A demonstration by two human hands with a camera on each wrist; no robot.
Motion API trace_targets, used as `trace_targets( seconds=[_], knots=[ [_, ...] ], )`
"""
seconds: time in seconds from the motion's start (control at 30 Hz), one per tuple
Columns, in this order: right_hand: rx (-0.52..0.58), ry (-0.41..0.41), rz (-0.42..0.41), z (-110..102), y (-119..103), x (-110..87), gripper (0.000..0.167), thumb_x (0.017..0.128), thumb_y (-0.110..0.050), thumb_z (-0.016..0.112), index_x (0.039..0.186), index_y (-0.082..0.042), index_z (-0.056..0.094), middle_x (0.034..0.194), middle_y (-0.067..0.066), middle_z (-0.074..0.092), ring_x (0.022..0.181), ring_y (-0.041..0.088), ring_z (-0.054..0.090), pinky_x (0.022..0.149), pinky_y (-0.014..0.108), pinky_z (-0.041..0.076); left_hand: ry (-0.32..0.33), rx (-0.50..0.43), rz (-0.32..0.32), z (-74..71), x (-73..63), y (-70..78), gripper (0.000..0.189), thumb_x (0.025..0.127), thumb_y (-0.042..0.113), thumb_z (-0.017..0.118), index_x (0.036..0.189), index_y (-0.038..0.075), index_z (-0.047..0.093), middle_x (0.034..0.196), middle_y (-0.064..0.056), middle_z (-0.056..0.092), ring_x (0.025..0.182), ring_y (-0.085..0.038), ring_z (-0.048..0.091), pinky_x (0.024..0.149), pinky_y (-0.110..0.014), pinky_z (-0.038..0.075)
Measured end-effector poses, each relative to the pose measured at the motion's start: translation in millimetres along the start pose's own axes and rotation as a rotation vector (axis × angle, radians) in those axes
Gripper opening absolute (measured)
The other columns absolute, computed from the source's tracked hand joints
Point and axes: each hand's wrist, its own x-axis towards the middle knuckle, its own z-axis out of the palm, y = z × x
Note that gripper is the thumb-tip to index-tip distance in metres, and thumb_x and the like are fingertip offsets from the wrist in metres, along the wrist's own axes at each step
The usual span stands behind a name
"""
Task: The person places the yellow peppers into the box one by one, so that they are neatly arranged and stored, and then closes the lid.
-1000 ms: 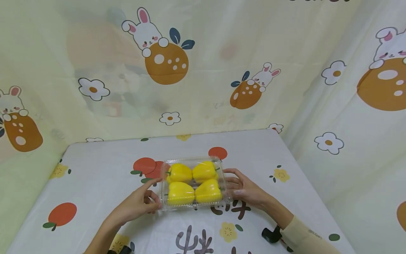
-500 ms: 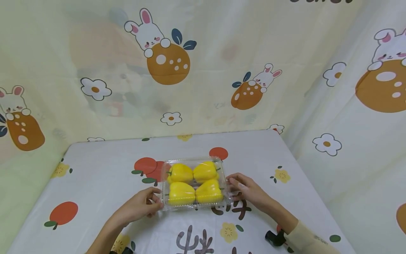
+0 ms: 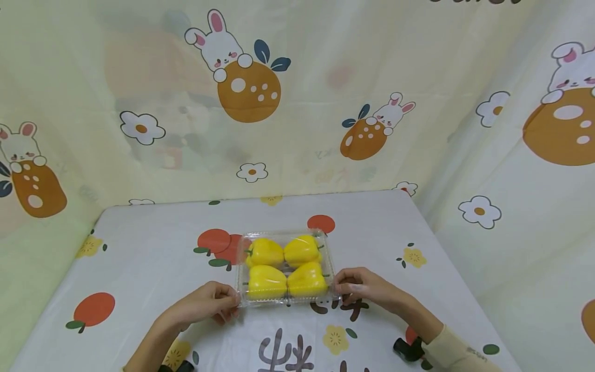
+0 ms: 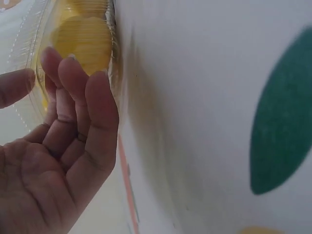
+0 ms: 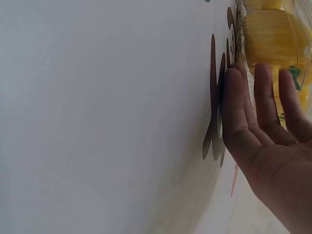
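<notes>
A clear plastic clamshell box [image 3: 286,301] with a ridged rim lies on the cloth, its lid down. Inside sit several yellow bell peppers [image 3: 267,282] with green stems. At the box's near left corner my left hand [image 3: 203,303] pinches the rim; in the left wrist view the thumb [image 4: 18,87] is on one side of the edge and the curled fingers [image 4: 101,109] on the other. My right hand [image 3: 367,289] has its fingertips on the near right corner, index finger and thumb close together there. The right wrist view shows its fingers [image 5: 235,107] bent against the box's side, with the thumb out of sight.
A white cloth [image 3: 153,243] printed with fruit and flowers covers the table. Curtains [image 3: 302,103] with rabbit prints stand behind and on both sides. A black object [image 3: 408,350] is by the right sleeve [image 3: 455,351].
My right hand has slid toward me along the box's right side to its near corner. The left index finger has drawn back down to the near left corner. The box stays in place.
</notes>
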Motion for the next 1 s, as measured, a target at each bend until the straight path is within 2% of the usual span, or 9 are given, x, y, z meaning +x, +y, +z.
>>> trace_targets(
  seconds=[0.07, 0.27, 0.5, 0.73, 0.9, 1.0],
  knots=[
    [-0.007, -0.022, 0.005, 0.2, 0.3, 0.4, 0.036, 0.105, -0.027, 0.059, 0.119, 0.006, 0.066, 0.112, 0.017, 0.068, 0.100, 0.026, 0.068, 0.087, 0.041, 0.066, -0.011, -0.014, 0.000, 0.1, 0.3, 0.9, 0.033, 0.106, 0.026, 0.061, 0.106, -0.006, 0.071, 0.085, -0.003, 0.072, 0.076, -0.016, 0.065, 0.072, -0.032, 0.061],
    [0.008, -0.046, 0.028, 0.8, 0.9, 2.2, 0.037, 0.105, -0.026, 0.061, 0.110, 0.009, 0.070, 0.103, 0.014, 0.069, 0.093, 0.025, 0.067, 0.074, 0.043, 0.067, -0.026, -0.034, 0.003, 0.4, 0.5, 2.6, 0.035, 0.106, 0.026, 0.061, 0.105, -0.007, 0.071, 0.082, 0.000, 0.071, 0.074, -0.015, 0.065, 0.071, -0.031, 0.062],
    [0.027, -0.036, 0.023, 1.3, 1.2, 2.3, 0.038, 0.104, -0.025, 0.062, 0.107, 0.011, 0.072, 0.100, 0.009, 0.072, 0.093, 0.022, 0.065, 0.079, 0.037, 0.066, -0.043, -0.059, 0.010, -0.5, 1.0, 1.6, 0.036, 0.107, 0.025, 0.060, 0.106, -0.010, 0.070, 0.081, 0.001, 0.070, 0.073, -0.013, 0.064, 0.072, -0.029, 0.061],
    [0.078, -0.074, 0.007, 1.2, 0.2, 1.3, 0.032, 0.104, -0.017, 0.060, 0.107, 0.013, 0.068, 0.103, 0.008, 0.071, 0.091, 0.021, 0.065, 0.070, 0.037, 0.066, -0.053, -0.067, 0.026, -0.6, 1.3, 0.9, 0.035, 0.106, 0.024, 0.061, 0.103, -0.010, 0.069, 0.080, 0.002, 0.069, 0.073, -0.014, 0.064, 0.071, -0.028, 0.061],
    [0.093, -0.076, -0.020, 1.3, 1.1, 0.7, 0.021, 0.103, -0.011, 0.060, 0.103, 0.009, 0.069, 0.109, 0.008, 0.070, 0.097, 0.020, 0.066, 0.079, 0.032, 0.066, -0.044, -0.072, 0.038, 0.3, 2.7, -1.7, 0.032, 0.106, 0.021, 0.061, 0.101, -0.009, 0.069, 0.079, 0.002, 0.069, 0.073, -0.013, 0.063, 0.069, -0.027, 0.060],
    [0.090, -0.073, -0.023, 1.9, 2.0, 0.8, 0.026, 0.103, -0.010, 0.060, 0.104, 0.015, 0.065, 0.107, 0.005, 0.068, 0.099, 0.021, 0.065, 0.078, 0.031, 0.065, -0.041, -0.081, 0.038, 1.0, 3.1, -2.5, 0.031, 0.106, 0.021, 0.061, 0.101, -0.009, 0.069, 0.079, 0.002, 0.069, 0.072, -0.013, 0.063, 0.069, -0.026, 0.059]
  ],
)
